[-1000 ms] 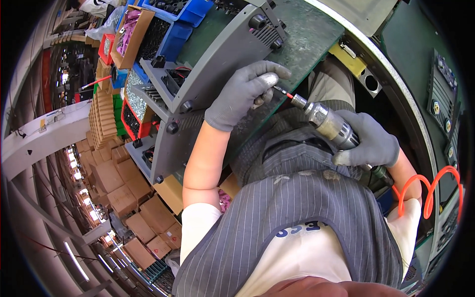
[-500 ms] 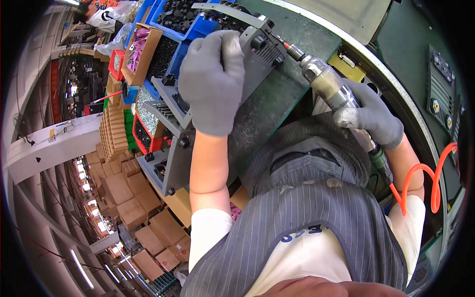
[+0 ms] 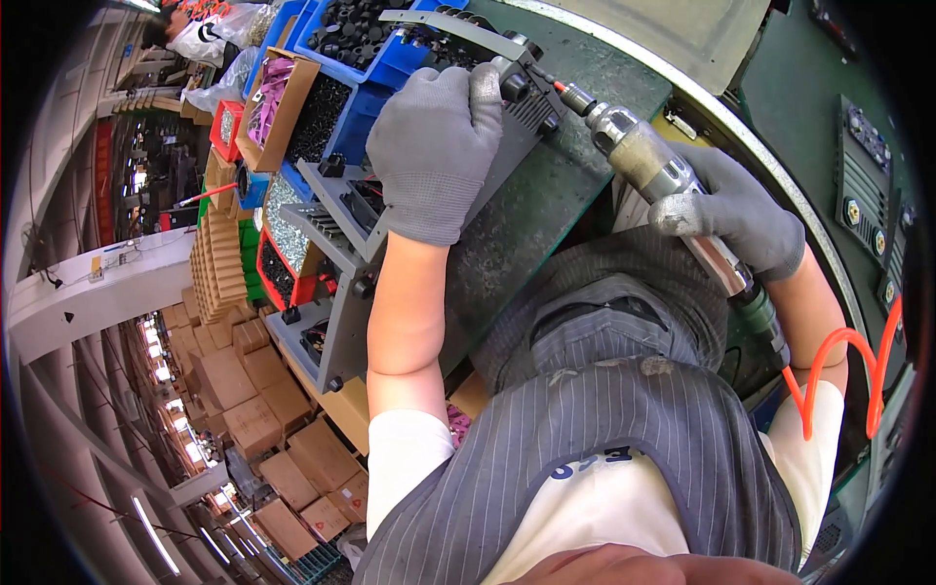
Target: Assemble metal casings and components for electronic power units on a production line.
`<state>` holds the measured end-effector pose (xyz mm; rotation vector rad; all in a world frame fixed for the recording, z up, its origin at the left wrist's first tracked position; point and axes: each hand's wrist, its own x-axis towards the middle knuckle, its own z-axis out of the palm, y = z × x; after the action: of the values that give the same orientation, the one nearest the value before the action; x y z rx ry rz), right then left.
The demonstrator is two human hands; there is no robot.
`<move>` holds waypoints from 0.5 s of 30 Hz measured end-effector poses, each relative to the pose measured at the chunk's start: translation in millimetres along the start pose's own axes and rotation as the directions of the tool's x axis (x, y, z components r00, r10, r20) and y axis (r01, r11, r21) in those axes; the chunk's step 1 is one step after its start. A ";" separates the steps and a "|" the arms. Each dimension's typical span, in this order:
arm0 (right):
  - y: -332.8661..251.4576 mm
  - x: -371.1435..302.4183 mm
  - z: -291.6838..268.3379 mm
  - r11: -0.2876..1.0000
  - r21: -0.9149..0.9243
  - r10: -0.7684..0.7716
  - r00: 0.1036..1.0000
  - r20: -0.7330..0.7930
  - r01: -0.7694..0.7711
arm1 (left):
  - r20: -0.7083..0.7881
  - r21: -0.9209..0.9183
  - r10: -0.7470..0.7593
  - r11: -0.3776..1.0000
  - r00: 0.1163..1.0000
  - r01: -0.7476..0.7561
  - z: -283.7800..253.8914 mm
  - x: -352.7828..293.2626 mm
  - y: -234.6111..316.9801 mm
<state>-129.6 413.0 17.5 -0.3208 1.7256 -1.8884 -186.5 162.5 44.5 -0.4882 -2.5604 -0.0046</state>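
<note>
Working over a dark green, scuffed benchtop (image 3: 536, 195) inside a cluttered workshop. Wrapping the right hand (image 3: 736, 210), gloved in grey knit, firmly around a silver, cylindrical metal power screwdriver (image 3: 643, 166) with a tan band; holding it aslant over the near edge of the benchtop and aiming its red-collared bit at the slotted end of a grey sheet-metal panel (image 3: 492, 171), close to a round black knob (image 3: 514, 86); being unable to tell contact from a small gap there. Bunching the left hand (image 3: 434, 151), likewise gloved in grey, narrowly over the panel, bringing thumb and forefinger near the knob; hiding the other fingertips, and so leaving any hold beneath impossible to tell. Trailing an orange coiled plastic hose (image 3: 840, 333) off to the right. Showing dark blue letters (image 3: 617, 454) on a white shirt, partly covering them with a dark grey pinstriped apron (image 3: 604, 400). Leaving bare green surface between the panel and the straight near edge, bordering the far side with a pale, curving strip (image 3: 643, 58). Crowding the left side with blue plastic bins (image 3: 385, 73) of black parts and, farther off, stacked brown cardboard cartons (image 3: 249, 419), bearing only marks too small to read.
</note>
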 end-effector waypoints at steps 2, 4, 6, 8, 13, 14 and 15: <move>0.6 1.0 -3.9 1.000 -0.005 0.014 1.000 0.010 -0.014 | 0.000 -0.013 -0.008 1.000 1.000 0.008 -1.5 -0.3 2.1; -0.4 0.9 -3.9 1.000 -0.014 0.028 0.999 0.034 -0.027 | -0.034 -0.060 -0.021 0.998 0.999 0.019 -4.2 -2.9 3.4; -3.2 1.0 -0.6 0.997 -0.078 0.019 1.000 0.018 -0.018 | -0.066 -0.101 -0.045 0.994 0.997 0.038 -6.7 -10.8 6.6; 8.4 -5.4 3.0 1.000 -0.027 -0.015 1.000 -0.023 0.014 | -0.140 -0.670 -0.150 0.742 0.979 0.018 -3.9 -27.5 23.8; 23.2 -29.6 7.1 0.998 0.044 0.047 0.999 -0.022 -0.046 | 0.777 -0.335 0.129 -0.744 0.616 0.578 24.7 -96.2 29.5; 26.7 -30.7 7.6 0.997 0.043 0.060 0.998 -0.007 -0.059 | 0.844 0.017 0.242 -0.905 0.479 0.426 37.6 -103.2 28.9; 32.7 -33.4 6.7 0.994 0.032 0.102 0.995 0.018 -0.102 | 0.848 0.030 0.243 -0.909 0.471 0.415 44.9 -108.1 27.6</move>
<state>-91.1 424.9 -7.0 -0.2305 1.6660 -1.8337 -113.6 155.8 -50.8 -0.5529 0.5835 2.3712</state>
